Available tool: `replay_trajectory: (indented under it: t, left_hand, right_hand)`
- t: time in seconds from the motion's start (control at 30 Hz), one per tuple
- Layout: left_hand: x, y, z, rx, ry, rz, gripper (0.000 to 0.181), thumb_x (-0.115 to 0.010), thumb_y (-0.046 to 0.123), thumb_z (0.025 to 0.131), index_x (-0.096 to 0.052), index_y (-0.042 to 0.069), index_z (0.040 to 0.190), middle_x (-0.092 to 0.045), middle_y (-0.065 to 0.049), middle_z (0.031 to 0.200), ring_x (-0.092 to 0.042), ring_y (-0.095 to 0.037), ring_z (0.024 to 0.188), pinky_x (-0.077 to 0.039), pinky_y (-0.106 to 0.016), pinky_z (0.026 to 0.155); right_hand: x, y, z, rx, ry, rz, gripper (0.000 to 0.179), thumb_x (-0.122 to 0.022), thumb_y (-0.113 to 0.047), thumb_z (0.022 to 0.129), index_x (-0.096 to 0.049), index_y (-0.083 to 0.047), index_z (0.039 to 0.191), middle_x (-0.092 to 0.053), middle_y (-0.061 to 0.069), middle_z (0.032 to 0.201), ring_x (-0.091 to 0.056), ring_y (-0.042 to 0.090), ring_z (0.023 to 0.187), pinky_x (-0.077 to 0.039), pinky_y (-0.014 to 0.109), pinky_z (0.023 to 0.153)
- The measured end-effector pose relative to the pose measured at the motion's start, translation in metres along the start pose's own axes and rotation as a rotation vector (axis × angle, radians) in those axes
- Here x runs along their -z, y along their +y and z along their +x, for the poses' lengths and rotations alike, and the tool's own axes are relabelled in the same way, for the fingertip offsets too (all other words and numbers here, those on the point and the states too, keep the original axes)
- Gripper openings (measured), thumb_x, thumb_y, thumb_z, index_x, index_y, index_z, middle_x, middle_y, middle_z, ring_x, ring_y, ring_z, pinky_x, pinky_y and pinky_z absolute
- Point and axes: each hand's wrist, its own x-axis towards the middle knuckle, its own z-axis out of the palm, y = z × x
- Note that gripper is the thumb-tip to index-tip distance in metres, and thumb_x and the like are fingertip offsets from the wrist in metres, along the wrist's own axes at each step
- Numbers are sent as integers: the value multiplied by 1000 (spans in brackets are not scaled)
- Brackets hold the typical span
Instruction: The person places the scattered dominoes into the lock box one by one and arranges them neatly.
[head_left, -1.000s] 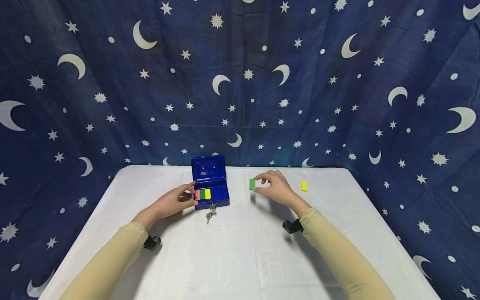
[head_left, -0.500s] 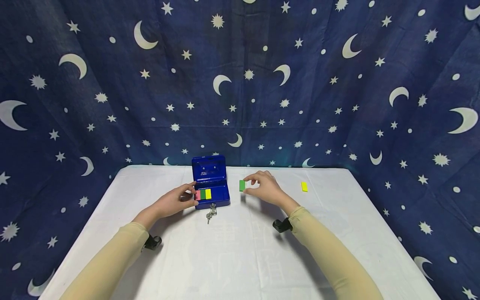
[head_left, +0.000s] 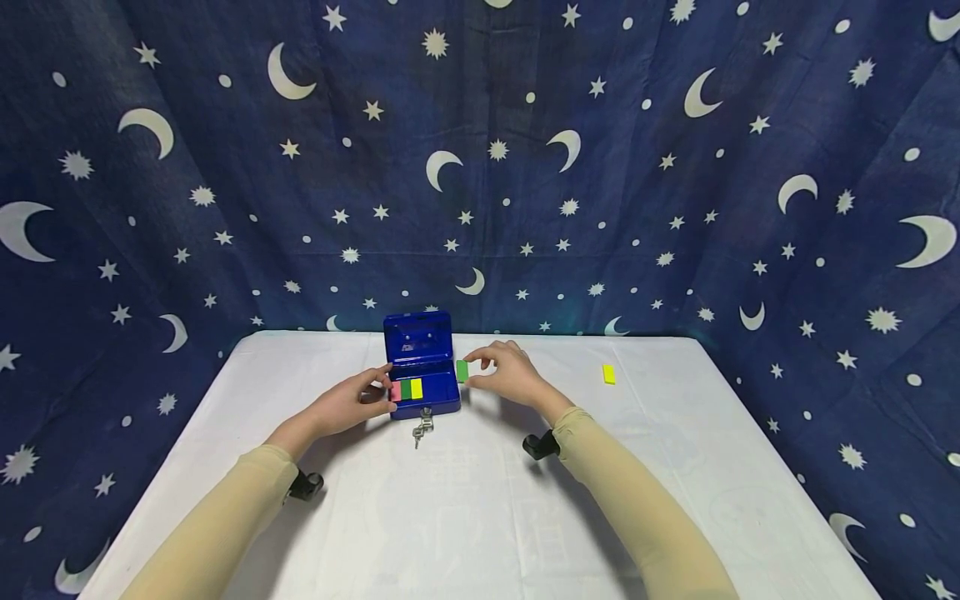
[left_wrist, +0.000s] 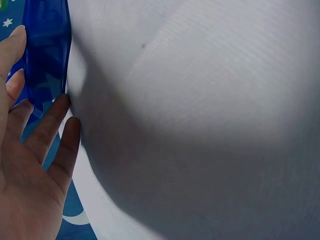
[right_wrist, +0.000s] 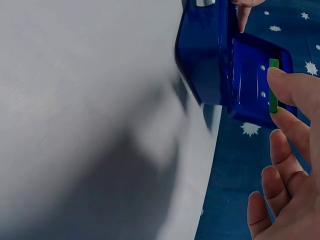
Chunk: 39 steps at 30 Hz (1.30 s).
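Note:
A blue metal cash box (head_left: 441,392) stands with its lid (head_left: 417,337) raised. Inside, along its left part, lie a pink block (head_left: 396,391), a dark green block (head_left: 406,389) and a yellow block (head_left: 416,388) side by side. My left hand (head_left: 347,403) rests at the box's left side, fingers extended and touching it; the left wrist view shows the fingers (left_wrist: 52,125) against the blue wall. Between thumb and index finger, my right hand (head_left: 508,375) pinches a green domino-like block (right_wrist: 273,86), held up by the box's right edge.
Keys (head_left: 418,432) hang from the lock at the front of the box. A second yellow block (head_left: 608,374) lies to the right on the white-covered table (head_left: 450,517). Behind rises a dark blue curtain (head_left: 525,167) with moons and stars.
My right hand has carried the green block leftward from over the table to the box's right edge. The left hand and the box have stayed in place.

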Motion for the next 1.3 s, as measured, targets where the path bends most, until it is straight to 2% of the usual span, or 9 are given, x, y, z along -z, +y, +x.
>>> replay_trajectory:
  t: [0.27, 0.5, 0.6, 1.0, 1.17, 1.3]
  left_hand:
    - [1, 0, -1, -28, 0, -3, 37, -72, 36, 96, -57, 12, 120, -28, -8, 165, -55, -32, 132, -40, -55, 110]
    - [1, 2, -2, 5, 1, 10, 40, -72, 40, 96, -57, 14, 123, -28, -4, 166, -54, -31, 133, -40, -54, 111]
    - [1, 1, -2, -7, -3, 15, 40, -71, 40, 96, -57, 13, 123, -27, -7, 166, -54, -32, 133, -40, -56, 110]
    - [2, 3, -1, -19, -5, 11, 37, -71, 39, 97, -57, 13, 120, -29, -9, 165, -55, -32, 131, -41, -56, 109]
    - [2, 3, -1, -1, -6, 13, 38, -71, 39, 96, -57, 14, 121, -28, -6, 165, -54, -32, 132, -40, -56, 110]
    - [1, 2, -2, -12, -8, 0, 36, -71, 35, 97, -57, 13, 122, -28, -7, 166, -54, -33, 133, -40, -56, 110]
  right_hand:
    - [-11, -11, 11, -5, -34, -23, 41, -83, -43, 83, -73, -28, 120, -59, -5, 90, -45, 18, 91, -37, 36, 80]
    - [-21, -19, 20, -17, -75, -38, 42, -82, -44, 84, -73, -28, 122, -63, 4, 98, -44, 21, 93, -35, 38, 84]
    - [-25, -24, 23, -25, -92, -60, 42, -82, -45, 84, -73, -29, 122, -65, 7, 101, -44, 21, 93, -36, 38, 83]
    - [-42, -27, 33, -65, -95, -167, 42, -82, -49, 82, -75, -31, 119, -59, -3, 95, -44, 18, 90, -37, 34, 76]
    - [-46, -31, 35, -63, -103, -210, 40, -83, -47, 82, -76, -31, 118, -57, -8, 96, -43, 17, 91, -38, 34, 80]
    - [-52, -33, 37, -62, -121, -271, 40, -83, -48, 82, -76, -32, 118, -59, -7, 101, -42, 16, 94, -39, 33, 84]
